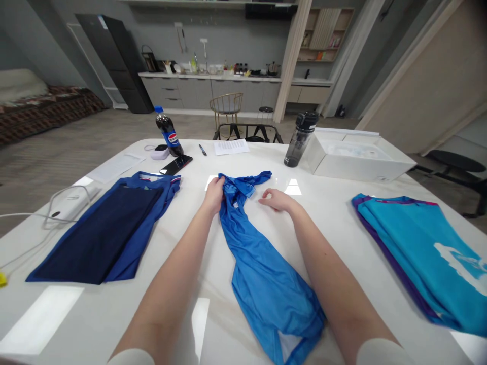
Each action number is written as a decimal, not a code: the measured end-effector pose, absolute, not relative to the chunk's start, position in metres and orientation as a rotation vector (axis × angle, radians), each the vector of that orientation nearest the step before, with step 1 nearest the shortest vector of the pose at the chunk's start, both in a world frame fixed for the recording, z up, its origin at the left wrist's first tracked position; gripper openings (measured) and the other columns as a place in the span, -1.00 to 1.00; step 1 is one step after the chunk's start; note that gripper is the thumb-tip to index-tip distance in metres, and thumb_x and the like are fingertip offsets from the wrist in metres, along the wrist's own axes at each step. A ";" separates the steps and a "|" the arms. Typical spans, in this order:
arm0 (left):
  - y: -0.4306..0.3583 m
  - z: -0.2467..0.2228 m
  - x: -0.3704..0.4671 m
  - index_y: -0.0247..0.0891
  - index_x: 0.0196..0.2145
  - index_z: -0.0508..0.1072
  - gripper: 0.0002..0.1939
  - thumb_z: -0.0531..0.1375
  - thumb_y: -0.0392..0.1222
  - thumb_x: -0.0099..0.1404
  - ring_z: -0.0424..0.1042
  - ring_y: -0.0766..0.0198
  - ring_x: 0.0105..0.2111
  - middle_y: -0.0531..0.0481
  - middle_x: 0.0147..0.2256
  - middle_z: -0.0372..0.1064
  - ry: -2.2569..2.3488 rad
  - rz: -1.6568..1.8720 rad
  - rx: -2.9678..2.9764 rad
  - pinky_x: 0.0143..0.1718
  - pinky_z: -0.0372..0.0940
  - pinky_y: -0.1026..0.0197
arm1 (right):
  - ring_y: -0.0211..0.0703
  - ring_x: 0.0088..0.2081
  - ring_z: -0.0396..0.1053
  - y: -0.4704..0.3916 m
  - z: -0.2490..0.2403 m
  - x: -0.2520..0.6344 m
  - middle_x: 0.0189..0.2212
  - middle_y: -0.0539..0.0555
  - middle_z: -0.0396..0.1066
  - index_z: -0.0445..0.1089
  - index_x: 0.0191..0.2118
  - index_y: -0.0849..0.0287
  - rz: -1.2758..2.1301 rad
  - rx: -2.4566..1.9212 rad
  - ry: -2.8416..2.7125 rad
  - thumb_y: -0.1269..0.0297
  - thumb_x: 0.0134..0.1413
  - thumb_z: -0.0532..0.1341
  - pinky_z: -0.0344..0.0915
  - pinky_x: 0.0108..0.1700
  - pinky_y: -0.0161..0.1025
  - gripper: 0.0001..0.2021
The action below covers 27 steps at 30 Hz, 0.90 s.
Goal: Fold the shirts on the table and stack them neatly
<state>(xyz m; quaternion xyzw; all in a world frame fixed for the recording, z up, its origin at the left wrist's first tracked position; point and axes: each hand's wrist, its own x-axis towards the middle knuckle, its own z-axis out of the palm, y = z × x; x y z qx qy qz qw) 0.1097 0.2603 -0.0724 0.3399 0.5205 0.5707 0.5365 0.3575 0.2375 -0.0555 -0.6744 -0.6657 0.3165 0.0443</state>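
A bright blue garment (262, 258) lies bunched and twisted lengthwise on the white table, its narrow top end toward the far side and its wider part near me. My left hand (215, 193) pinches its upper left edge. Just right of the garment's top, my right hand (277, 199) hovers with curled fingers, apart from the cloth and with nothing visible in it; its thumb and index finger are slightly parted. A small white label shows on the cloth between the hands.
Folded dark and blue clothes (110, 228) lie left; turquoise and purple ones (422, 248) lie right. Along the table's far side are a cola bottle (169, 133), phone (176, 165), pen (203, 149), paper (231, 147), dark tumbler (300, 141) and white box (353, 165). A white device (72, 204) with cables sits left.
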 end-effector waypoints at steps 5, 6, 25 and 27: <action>0.273 -0.065 0.089 -0.28 -0.32 0.43 -0.74 0.06 -0.12 0.47 0.47 0.27 -0.46 -0.04 -0.47 0.42 1.035 1.373 0.330 -0.28 0.43 0.20 | -0.01 -0.14 0.50 0.241 -0.070 0.327 -0.19 0.14 0.55 0.41 0.10 0.12 0.609 -1.893 -2.066 -0.16 0.21 0.23 0.31 -0.14 -0.23 -0.48; 0.275 -0.064 0.086 -0.28 -0.30 0.44 -0.73 0.04 -0.14 0.48 0.50 0.25 -0.41 -0.06 -0.46 0.44 1.011 1.392 0.324 -0.25 0.45 0.18 | 0.02 -0.09 0.48 0.242 -0.071 0.317 -0.15 0.16 0.54 0.39 0.14 0.12 0.585 -1.877 -2.061 -0.20 0.22 0.20 0.31 -0.10 -0.22 -0.44; 0.265 -0.062 0.038 -0.20 -0.30 0.52 -0.76 0.14 -0.43 0.12 0.48 0.00 -0.04 -0.14 -0.22 0.50 1.729 1.244 1.688 0.20 0.25 -0.03 | 0.19 0.13 0.24 0.250 -0.069 0.266 0.10 0.29 0.33 0.38 0.12 0.16 0.207 -1.920 -2.064 -0.15 0.28 0.13 0.23 0.10 0.08 -0.48; 0.265 -0.073 0.056 -0.18 -0.39 0.53 -0.84 0.20 -0.39 0.11 0.50 -0.03 -0.08 -0.16 -0.26 0.53 1.602 1.044 1.754 0.18 0.27 -0.02 | 0.21 0.15 0.23 0.251 -0.069 0.256 0.10 0.27 0.35 0.41 0.09 0.13 0.226 -1.860 -2.195 -0.15 0.26 0.17 0.19 0.13 0.09 -0.50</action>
